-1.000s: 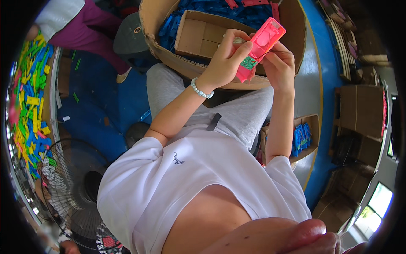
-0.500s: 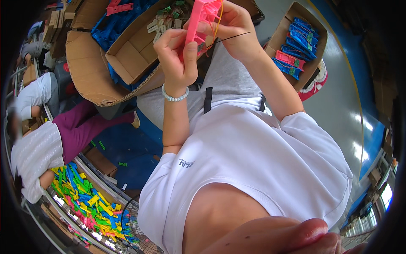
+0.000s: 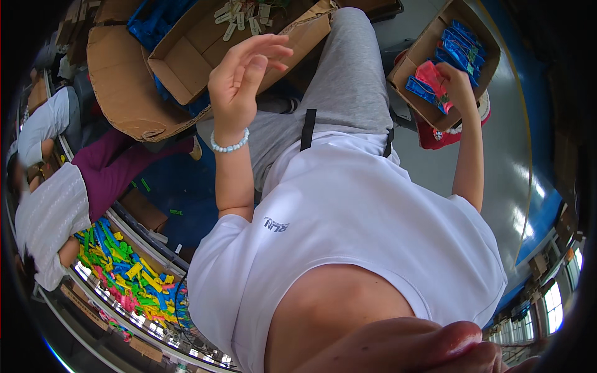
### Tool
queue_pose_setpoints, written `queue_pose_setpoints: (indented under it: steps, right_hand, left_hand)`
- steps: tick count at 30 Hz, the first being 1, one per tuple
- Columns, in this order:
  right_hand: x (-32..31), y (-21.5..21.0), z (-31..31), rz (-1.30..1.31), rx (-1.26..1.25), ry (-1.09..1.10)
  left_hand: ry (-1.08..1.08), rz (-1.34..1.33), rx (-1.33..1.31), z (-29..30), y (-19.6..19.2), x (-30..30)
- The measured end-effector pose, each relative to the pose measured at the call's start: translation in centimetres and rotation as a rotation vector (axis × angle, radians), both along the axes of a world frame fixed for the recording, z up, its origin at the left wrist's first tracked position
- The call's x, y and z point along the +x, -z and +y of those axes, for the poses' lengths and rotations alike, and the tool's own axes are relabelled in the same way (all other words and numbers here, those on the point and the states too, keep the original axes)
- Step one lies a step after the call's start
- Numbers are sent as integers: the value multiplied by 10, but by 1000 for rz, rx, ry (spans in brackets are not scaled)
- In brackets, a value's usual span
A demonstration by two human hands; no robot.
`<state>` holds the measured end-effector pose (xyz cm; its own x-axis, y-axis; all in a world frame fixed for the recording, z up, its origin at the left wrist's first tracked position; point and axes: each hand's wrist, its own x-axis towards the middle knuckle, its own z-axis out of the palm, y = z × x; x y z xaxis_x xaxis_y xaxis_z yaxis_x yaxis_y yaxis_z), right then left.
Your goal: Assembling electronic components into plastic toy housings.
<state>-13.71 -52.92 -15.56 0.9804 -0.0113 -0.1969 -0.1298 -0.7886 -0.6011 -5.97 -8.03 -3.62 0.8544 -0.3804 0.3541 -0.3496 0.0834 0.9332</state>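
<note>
My right hand (image 3: pixel 460 88) reaches into a small cardboard box (image 3: pixel 407 105) at the upper right, its fingers closed on the edge of a pink plastic housing (image 3: pixel 428 76). Several blue plastic housings (image 3: pixel 459 46) with thin wires lie in rows in that box, beside and under the pink one. My left hand (image 3: pixel 236 87), with a pale beaded bracelet at the wrist, is raised over the edge of the large carton. Its fingers are apart and loosely curved, with nothing in them.
A large open carton (image 3: pixel 121 93) holds blue parts (image 3: pixel 152 28) and an inner cardboard box (image 3: pixel 177 78) with white pieces (image 3: pixel 239 18). A red-and-white cushion (image 3: pixel 435 133) lies below the right box. Two people work at the left, near a tray of colourful plastic parts (image 3: pixel 134 273).
My right hand has carried the pink housing from in front of me to the right box. My left hand has let go of it and moved slightly left and down.
</note>
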Motion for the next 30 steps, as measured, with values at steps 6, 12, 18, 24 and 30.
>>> queue_pose_setpoints:
  steps: [6, 12, 18, 24, 30]
  right_hand:
    - [-38, 58, 3, 41, -116, -84]
    - [-41, 27, 3, 33, -143, -56]
    - [-4, -8, 32, -99, -247, 9]
    - [-53, -17, 21, 152, -246, 216]
    - [19, -68, 45, -51, -403, 57]
  left_hand:
    - [-82, 33, 215, 103, -47, 51]
    - [-274, 120, 915, 213, 5, 210]
    - [-495, -25, 1257, 322, 154, 349]
    - [-688, -458, 1312, 191, 212, 434]
    - [-509, -952, 1661, 241, 186, 457]
